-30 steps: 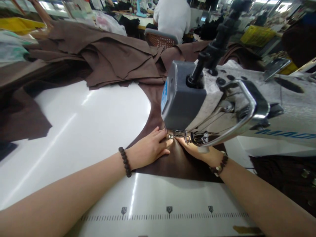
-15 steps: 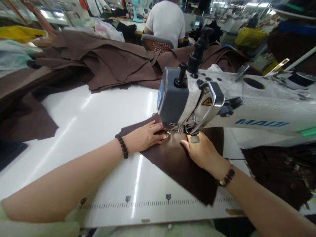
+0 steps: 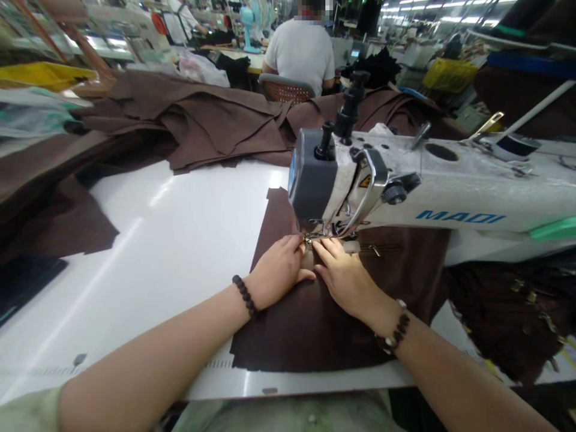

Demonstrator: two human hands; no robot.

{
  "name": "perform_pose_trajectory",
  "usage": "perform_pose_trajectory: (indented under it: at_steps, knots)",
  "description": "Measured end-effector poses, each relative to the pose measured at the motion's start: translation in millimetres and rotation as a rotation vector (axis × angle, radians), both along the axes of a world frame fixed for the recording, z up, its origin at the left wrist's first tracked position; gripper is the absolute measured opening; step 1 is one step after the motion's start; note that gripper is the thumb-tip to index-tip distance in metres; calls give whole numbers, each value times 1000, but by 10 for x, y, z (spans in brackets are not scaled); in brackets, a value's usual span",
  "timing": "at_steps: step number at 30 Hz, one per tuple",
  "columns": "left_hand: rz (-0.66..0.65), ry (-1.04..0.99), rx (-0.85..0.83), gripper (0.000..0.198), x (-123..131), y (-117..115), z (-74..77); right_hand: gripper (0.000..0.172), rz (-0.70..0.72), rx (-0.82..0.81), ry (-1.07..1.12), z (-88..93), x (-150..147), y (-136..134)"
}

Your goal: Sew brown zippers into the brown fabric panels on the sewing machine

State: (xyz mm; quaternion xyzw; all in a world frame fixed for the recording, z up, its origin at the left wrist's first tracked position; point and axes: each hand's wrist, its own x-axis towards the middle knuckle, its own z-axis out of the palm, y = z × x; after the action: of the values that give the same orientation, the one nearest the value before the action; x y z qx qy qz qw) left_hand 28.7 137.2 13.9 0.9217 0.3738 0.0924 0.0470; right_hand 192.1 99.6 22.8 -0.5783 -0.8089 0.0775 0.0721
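Note:
Under the head of a white and grey sewing machine [image 3: 315, 174] lies a dark brown fabric piece [image 3: 310, 336], spread flat to the table's front. My left hand [image 3: 279, 269] rests on it left of the presser foot [image 3: 308, 240], fingers extended toward the foot and thumb stretched to the right. Just right of the foot, my right hand [image 3: 346, 277] presses on the cloth with its fingers apart. Both thumbs nearly meet below the foot. A zipper with a gold pull [image 3: 374, 249] shows on the fabric beyond my right hand. The needle tip is too small to make out.
Brown fabric panels [image 3: 225, 120] are heaped along the table's far side. More dark pieces with metal parts [image 3: 508, 324] lie at the right. The white tabletop [image 3: 189, 228] extends left. A person in a white shirt [image 3: 299, 51] sits ahead, facing away.
The brown fabric has turned beneath the machine head, and its zipper now shows on the right. My right hand has moved left, closer to the foot; my left hand has shifted slightly nearer me.

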Motion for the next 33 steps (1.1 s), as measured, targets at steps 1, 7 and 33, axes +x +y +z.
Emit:
perform_pose_trajectory:
  at_steps: [1,7,33]
  knots:
    - [14,6,-9,55,10,-4,-3,42,16,-8,20,-45,14,10]
    - [22,-7,-12,56,25,-42,-15,44,43,-27,46,-138,72,1]
    - [26,-102,-148,52,-26,34,-29,43,-46,-45,-38,-113,-19,-1]
